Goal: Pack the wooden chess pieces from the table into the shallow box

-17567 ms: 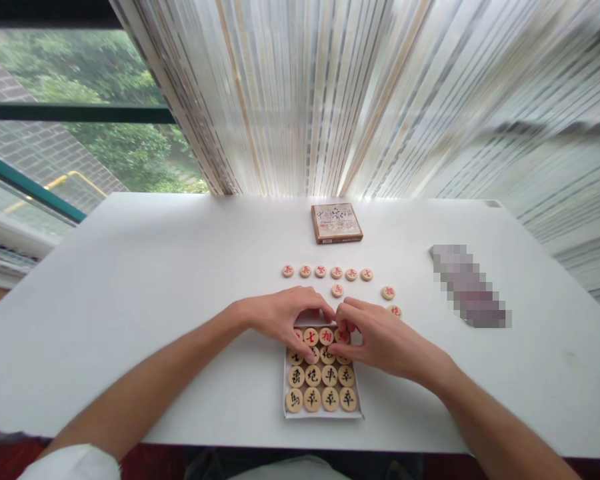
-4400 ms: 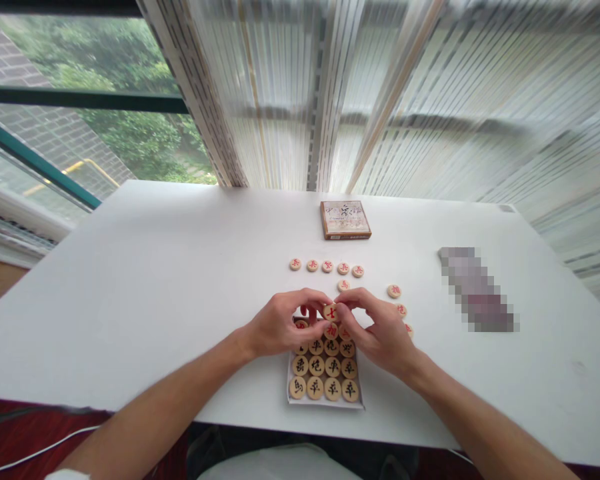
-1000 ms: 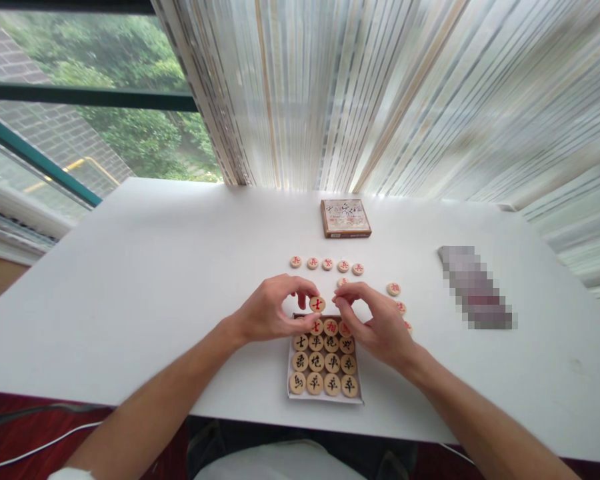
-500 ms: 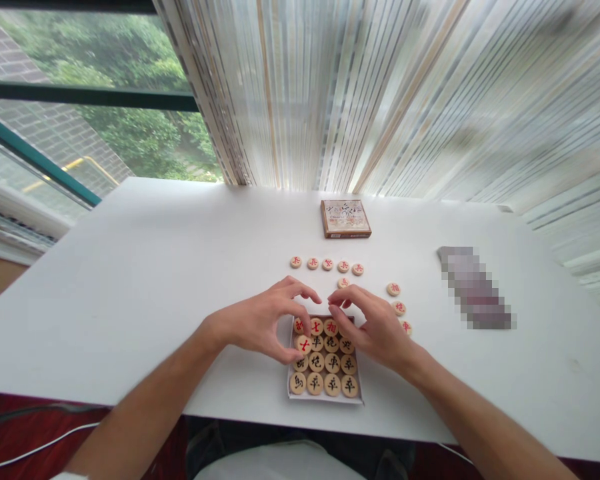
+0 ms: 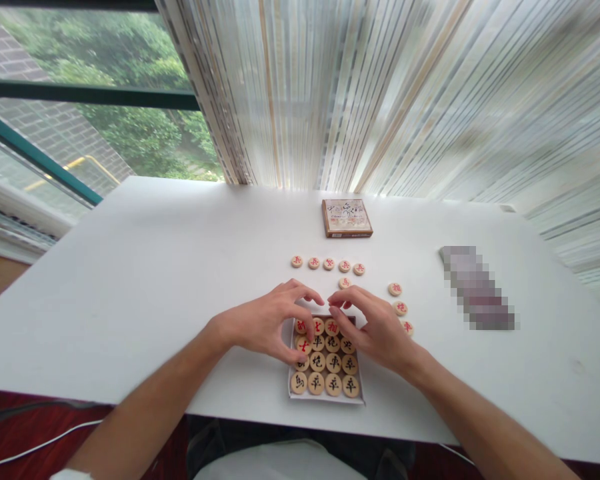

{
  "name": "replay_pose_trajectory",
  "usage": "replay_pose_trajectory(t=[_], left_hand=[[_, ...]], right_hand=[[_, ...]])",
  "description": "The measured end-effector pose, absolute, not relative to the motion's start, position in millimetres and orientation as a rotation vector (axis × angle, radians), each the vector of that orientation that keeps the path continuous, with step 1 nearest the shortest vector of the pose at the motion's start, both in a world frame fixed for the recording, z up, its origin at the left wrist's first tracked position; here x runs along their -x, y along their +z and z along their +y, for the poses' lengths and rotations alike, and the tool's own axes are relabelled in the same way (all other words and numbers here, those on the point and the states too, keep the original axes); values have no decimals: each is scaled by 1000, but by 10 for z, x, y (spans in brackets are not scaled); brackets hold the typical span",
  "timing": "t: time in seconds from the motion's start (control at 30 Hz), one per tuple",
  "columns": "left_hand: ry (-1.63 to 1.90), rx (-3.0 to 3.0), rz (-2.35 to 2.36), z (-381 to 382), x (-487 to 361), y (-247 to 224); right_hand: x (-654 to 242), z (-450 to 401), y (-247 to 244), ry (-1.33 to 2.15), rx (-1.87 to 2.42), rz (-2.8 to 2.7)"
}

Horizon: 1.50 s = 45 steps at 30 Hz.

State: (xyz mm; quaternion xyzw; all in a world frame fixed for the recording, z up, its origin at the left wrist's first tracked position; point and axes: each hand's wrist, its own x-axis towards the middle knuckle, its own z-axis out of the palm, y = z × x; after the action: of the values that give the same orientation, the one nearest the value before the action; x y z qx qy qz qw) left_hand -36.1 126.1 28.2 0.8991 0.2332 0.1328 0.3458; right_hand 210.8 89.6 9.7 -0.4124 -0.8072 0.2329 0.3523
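Observation:
A shallow white box (image 5: 326,399) near the table's front edge holds rows of round xiangqi pieces, black-lettered below and red-lettered at the far side. My left hand (image 5: 275,320) reaches over its left side, thumb and a finger around a red xiangqi piece (image 5: 303,345) in the second row. It seems level with its neighbours, or nearly so. My right hand (image 5: 375,327) hovers at the box's far right corner, fingers curled and thumb close to the index tip. Nothing shows between them. Its fingers hide part of the top row.
Behind the box, several red pieces (image 5: 329,264) form a line, with another red piece (image 5: 345,283) in front. More loose red pieces (image 5: 401,308) lie right of my right hand. A box lid (image 5: 347,219) rests farther back; a blurred-out object (image 5: 480,287) lies right.
The red piece at my left fingers has shifted slightly left, more in line with its column. Both hands have stayed almost still; the whole view has moved a little.

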Motion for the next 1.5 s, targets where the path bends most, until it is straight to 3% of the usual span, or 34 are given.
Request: replay_pose_trajectory(t=[1.5], left_hand=[[341,-2233,624,1293,374,286]], right_hand=[[-2056,877,53,664,1083,-2338]])
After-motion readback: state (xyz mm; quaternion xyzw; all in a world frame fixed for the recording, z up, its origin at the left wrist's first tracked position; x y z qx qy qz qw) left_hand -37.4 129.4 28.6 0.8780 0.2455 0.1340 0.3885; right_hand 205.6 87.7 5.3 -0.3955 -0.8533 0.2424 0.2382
